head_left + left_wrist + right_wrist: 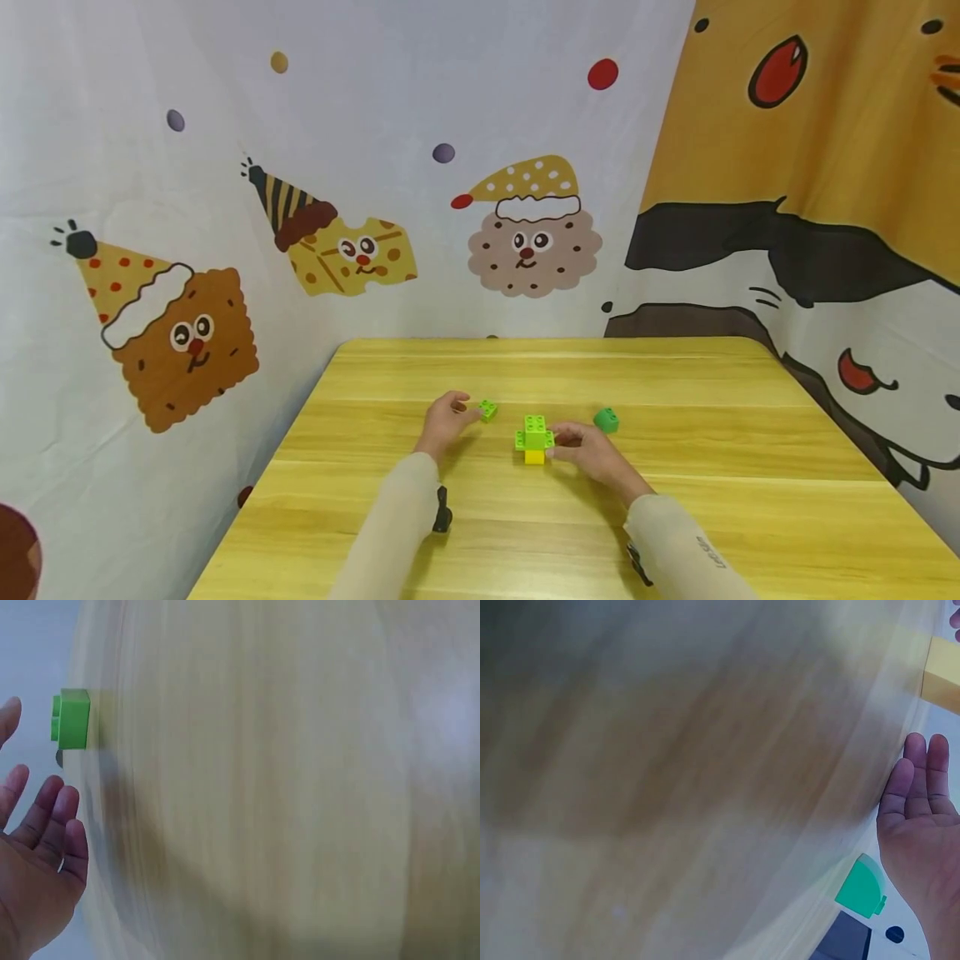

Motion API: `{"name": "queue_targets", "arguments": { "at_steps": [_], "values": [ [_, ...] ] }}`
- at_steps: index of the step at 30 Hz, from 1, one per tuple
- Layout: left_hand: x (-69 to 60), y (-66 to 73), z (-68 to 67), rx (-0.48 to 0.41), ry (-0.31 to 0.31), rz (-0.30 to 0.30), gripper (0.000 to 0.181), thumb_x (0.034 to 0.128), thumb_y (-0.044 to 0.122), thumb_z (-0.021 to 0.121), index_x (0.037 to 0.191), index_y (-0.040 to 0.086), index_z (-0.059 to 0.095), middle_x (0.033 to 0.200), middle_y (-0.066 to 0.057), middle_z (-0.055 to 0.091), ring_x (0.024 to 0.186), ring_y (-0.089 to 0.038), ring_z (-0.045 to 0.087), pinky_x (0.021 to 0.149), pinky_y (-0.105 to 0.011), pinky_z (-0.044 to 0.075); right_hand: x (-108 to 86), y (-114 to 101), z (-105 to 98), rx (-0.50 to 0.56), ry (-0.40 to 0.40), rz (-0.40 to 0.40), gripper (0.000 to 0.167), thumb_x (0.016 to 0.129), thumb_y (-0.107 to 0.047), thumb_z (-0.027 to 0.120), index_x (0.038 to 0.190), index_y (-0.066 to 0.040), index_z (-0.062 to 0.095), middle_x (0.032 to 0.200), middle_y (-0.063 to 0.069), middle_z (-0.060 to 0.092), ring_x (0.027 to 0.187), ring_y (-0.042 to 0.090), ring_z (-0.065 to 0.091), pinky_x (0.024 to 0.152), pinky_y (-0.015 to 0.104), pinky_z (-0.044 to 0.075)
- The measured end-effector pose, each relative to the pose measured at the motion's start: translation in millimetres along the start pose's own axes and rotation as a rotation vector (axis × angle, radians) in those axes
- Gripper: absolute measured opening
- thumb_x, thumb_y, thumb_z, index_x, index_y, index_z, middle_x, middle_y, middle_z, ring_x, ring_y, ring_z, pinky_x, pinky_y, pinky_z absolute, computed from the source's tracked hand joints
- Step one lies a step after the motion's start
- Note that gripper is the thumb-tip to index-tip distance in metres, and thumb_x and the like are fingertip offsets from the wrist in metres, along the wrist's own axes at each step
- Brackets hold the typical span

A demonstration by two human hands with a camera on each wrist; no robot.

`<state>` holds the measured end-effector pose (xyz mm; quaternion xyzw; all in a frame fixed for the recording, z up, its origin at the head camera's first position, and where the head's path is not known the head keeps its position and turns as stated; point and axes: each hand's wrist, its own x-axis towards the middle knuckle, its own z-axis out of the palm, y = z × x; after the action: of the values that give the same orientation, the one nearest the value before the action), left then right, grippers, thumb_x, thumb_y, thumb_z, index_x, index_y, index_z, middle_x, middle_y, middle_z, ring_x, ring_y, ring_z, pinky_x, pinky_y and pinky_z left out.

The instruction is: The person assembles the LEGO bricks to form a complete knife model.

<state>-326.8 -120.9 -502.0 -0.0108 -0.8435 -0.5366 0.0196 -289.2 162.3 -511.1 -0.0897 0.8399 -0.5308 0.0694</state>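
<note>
A small stack of building blocks (535, 432) stands on the table, lime green above with studded side pieces and a yellow block (941, 675) at its base. My right hand (594, 452) is beside the stack's right side, thumb and fingers close to the side piece; contact is hard to tell. In the right wrist view its fingers look relaxed and its thumb is outside the picture. Farther left lies a loose lime green block (73, 720). My left hand (444, 423) reaches close to this block, fingers spread and apart from it in the left wrist view.
A darker green block (607, 420) with a rounded side lies behind my right hand. The wooden table (540, 367) ends at the back against a cartoon-printed curtain (360, 108). Both forearms come in from the front edge.
</note>
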Motion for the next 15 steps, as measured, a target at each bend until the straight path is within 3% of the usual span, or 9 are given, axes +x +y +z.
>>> {"name": "queue_targets", "arguments": {
  "at_steps": [15],
  "values": [
    [-1.5,4.9,18.4,0.035,0.073,-0.039,0.045,0.0878,0.022,0.078,0.124,-0.001,0.062,0.107,-0.015,0.061,0.096,-0.029,0.058,0.079,-0.045,0.05,0.8,2,0,-0.011,0.005,-0.008,0.039,0.088,-0.018,0.078,0.124,-0.008,0.068,0.107,0.005,0.065,0.099,0.02,0.06,0.085,0.038,0.051]
  ]
}}
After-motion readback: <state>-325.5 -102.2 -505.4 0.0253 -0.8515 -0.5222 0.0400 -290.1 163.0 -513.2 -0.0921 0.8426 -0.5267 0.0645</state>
